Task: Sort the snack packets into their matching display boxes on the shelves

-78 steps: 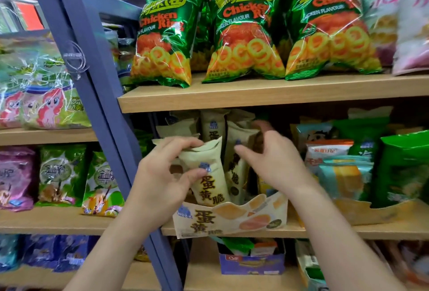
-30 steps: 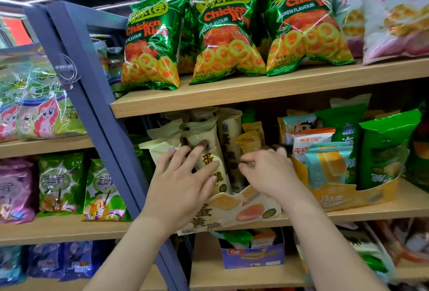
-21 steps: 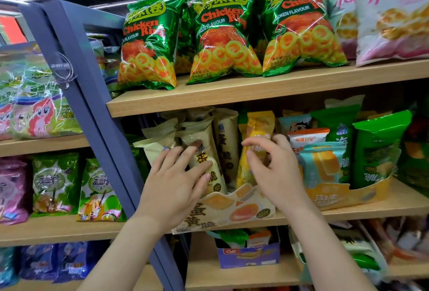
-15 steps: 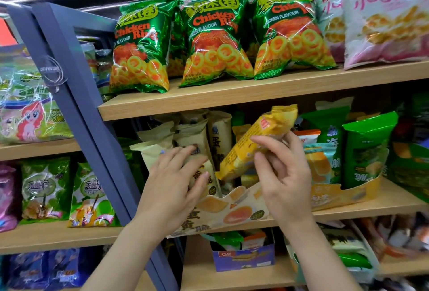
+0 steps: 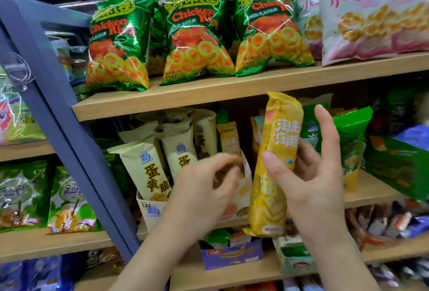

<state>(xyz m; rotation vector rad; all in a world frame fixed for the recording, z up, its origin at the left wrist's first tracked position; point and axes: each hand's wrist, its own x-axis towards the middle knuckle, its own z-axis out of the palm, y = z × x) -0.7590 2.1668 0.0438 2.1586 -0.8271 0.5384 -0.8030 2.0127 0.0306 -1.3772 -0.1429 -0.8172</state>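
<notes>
While the right hand (image 5: 311,174) pinches a long, glossy yellow packet (image 5: 284,128), the left hand (image 5: 204,188) is too blurred to tell.

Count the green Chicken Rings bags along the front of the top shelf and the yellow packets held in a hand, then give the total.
Green Chicken Rings bags, front row of the top shelf: 3
Yellow packet held in the right hand: 1
Total: 4

The wooden shelf (image 5: 209,98) bears green chicken-ring bags (image 5: 197,42)
</notes>
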